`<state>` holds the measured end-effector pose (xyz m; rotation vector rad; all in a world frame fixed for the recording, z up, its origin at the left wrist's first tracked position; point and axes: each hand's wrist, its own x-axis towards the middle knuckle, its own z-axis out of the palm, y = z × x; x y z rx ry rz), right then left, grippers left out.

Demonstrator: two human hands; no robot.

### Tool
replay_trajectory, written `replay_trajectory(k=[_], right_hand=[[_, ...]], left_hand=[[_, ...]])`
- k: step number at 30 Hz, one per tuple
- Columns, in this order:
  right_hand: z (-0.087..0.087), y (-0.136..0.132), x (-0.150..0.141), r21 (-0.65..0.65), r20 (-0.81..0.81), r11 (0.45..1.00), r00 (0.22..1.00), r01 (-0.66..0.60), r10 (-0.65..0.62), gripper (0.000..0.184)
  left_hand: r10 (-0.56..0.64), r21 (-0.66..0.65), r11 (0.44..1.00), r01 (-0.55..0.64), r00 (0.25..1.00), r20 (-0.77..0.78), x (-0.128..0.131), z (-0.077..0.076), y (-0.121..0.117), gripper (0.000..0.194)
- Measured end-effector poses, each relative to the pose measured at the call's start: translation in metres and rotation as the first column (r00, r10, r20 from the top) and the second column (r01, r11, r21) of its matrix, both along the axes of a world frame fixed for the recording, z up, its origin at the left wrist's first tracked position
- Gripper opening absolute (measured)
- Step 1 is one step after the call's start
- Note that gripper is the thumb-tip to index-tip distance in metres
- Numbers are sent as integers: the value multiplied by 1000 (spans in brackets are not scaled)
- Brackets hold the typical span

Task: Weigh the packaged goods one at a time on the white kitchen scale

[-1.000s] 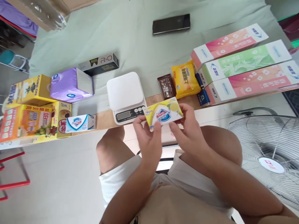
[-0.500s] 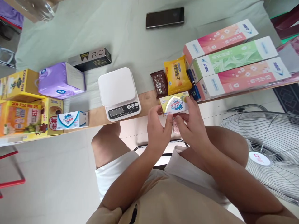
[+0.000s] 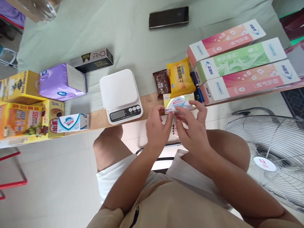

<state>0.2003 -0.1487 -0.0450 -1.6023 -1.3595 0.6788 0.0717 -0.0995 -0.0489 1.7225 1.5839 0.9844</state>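
A yellow Safeguard soap box [image 3: 178, 103] lies flat at the near edge of the table, its far side against a yellow soap packet [image 3: 180, 77]. At the box's near left corner is my left hand [image 3: 158, 126], fingers curled and thumb on the near edge. My right hand [image 3: 193, 126] has fingertips on the front and right end of the same box, with its thumb below. Left of the yellow packet sits a dark brown packet [image 3: 162, 83]. A blue pen-like item [image 3: 199, 91], partly covered, lies to the right.
Left of my hands stands a white kitchen scale [image 3: 120, 91]. Long toothpaste-style boxes [image 3: 249, 61] lie at right, a phone [image 3: 169, 18] at the back. A white-blue Safeguard box [image 3: 73, 122], purple tissue pack [image 3: 62, 81] and black box [image 3: 92, 60] are left. A fan [image 3: 266, 158] stands below right.
The soap box has moved slightly away from me, up against the yellow packet, and lies flatter. Both hands have stayed at it; the right fingers have shifted across its front.
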Motion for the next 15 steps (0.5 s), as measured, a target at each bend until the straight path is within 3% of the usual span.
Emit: replay_trajectory(k=[4,15], right_hand=[[1,5,3,51,67,999,997,19,-22,16],[-1,13,-2,71,66,997,997,35,-39,21]], left_hand=[[2,-21,1000,-3,1000,-6,1,2,0,22],[-38,27,999,37,999,17,2,0,2,15]])
